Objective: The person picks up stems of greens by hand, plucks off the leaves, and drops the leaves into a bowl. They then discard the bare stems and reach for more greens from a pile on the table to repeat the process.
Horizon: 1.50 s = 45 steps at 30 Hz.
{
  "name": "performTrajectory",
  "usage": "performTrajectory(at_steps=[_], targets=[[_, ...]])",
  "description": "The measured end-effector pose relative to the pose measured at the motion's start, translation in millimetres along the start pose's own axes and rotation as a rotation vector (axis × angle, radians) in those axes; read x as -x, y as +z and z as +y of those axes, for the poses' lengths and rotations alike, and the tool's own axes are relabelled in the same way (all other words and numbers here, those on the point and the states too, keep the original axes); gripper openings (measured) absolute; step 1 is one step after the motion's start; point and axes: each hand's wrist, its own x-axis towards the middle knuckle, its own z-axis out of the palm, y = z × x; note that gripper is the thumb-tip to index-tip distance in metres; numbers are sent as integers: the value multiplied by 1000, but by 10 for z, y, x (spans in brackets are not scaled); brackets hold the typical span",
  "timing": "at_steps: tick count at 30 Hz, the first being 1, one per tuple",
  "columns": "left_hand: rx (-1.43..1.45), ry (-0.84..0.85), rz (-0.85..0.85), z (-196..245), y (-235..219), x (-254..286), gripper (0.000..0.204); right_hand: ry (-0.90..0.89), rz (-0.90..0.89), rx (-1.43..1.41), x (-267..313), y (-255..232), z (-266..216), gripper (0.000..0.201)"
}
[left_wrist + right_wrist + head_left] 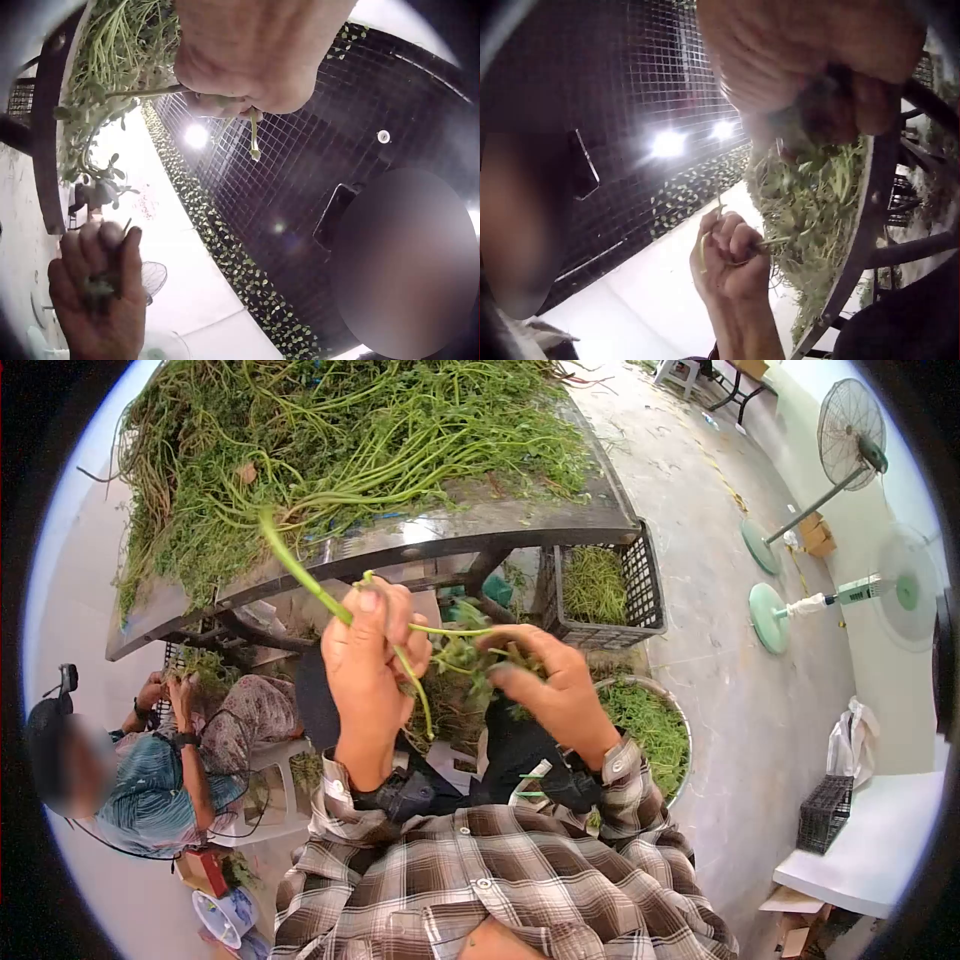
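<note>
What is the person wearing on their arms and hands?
Both hands, the left hand and the right hand, are bare, with no gloves. The sleeves belong to a brown, white and dark checked shirt with buttoned cuffs. A black strap with a small device sits at the left wrist.

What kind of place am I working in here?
Probably a vegetable sorting or trimming workshop. A dark table is heaped with long green stems, a black plastic crate and a round metal basin hold more greens, and pedestal fans stand on the bare concrete floor.
</note>
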Motion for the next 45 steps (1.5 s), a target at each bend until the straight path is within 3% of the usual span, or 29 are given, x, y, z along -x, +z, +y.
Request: performTrajectory(at_steps=[3, 4, 7, 9, 11, 13, 15, 17, 19, 21, 22, 25, 27, 29, 31, 33, 36, 38, 41, 45], targets=[[0, -13, -101, -41, 0, 45, 30, 31, -96, 233, -57, 190, -52, 41], [-26, -33, -79, -18, 19, 65, 31, -129, -38, 270, -70, 281, 73, 37], [-21, -9, -152, -16, 25, 94, 31, -191, -158, 405, -87, 342, 214, 24], [-34, -20, -142, -30, 17, 106, 31, -223, -103, 392, -90, 364, 263, 14], [-13, -52, -90, -132, 23, 129, 32, -90, -13, 442, -111, 325, 342, 14], [-23, -152, -126, -279, -48, 117, 32, -83, 12, 394, -155, 292, 506, 12], [-41, -162, -70, -382, -32, 107, 33, 162, -72, 116, -163, 242, 600, 11], [1, -223, -51, -456, -64, 91, 32, 198, -85, 7, -139, 211, 600, 13], [-2, -270, -77, -473, -58, 118, 31, 138, 4, 328, -97, 228, 730, 17], [105, -368, -67, -412, 19, 185, 31, 128, 97, 844, -68, 133, 1038, 19], [107, -292, -148, -342, 58, 228, 30, 285, 111, 928, -57, -39, 1260, 19], [-18, -88, -220, -168, 100, 268, 28, 267, 142, 755, 123, -553, 1316, 23], [-11, -129, -282, -251, -67, 185, 26, 560, 279, 533, 349, -721, 1246, 28], [-67, -161, -195, -279, -6, 198, 30, 576, 335, 584, 594, -941, 1422, 32], [-62, -165, -232, -357, 17, 198, 31, 515, 488, 608, 825, -1069, 1405, 34], [-10, -168, -331, -431, -59, 175, 21, 543, 531, 631, 1129, -1232, 1368, 36], [-62, -197, -271, -410, -24, 155, 26, 600, 605, 713, 1642, -1540, 1524, 34], [-101, -208, -229, -431, -14, 163, 32, 786, 695, 766, 1967, -1706, 1577, 34], [-155, -200, -229, -466, -17, 182, 32, 900, 719, 845, 2505, -2000, 1836, 36], [-179, -212, -229, -482, -22, 197, 32, 1020, 631, 1004, 2768, -2066, 1707, 39]])
